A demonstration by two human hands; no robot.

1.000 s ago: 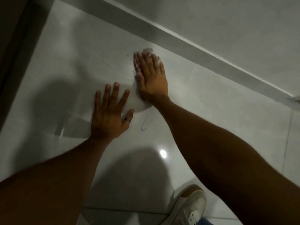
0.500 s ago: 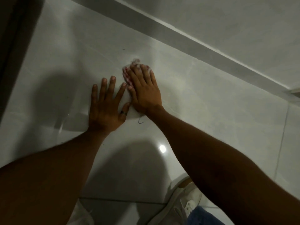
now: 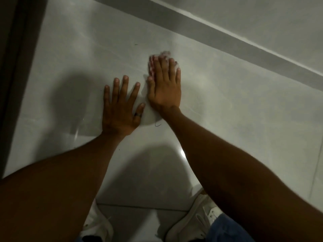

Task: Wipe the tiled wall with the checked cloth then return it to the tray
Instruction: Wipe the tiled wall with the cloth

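The glossy grey tiled wall (image 3: 236, 105) fills the head view. My right hand (image 3: 165, 88) lies flat against it, fingers together, pressing the checked cloth (image 3: 151, 67) under the palm. Only a pink-and-white edge of the cloth shows past the fingertips and along the left side of the fingers. My left hand (image 3: 120, 107) rests flat on the wall just left of the right hand, fingers spread, a dark ring on the thumb, holding nothing. No tray is in view.
A dark door frame (image 3: 15, 67) runs down the left edge. A grey band (image 3: 227, 44) crosses the wall diagonally above the hands. A small dark pen mark (image 3: 157, 124) sits below the right wrist. White shoes (image 3: 197, 222) stand on the floor tiles below.
My right hand with the cloth slid down toward the left hand half a second ago and has now moved back up along the wall. The left hand stayed pressed in place.
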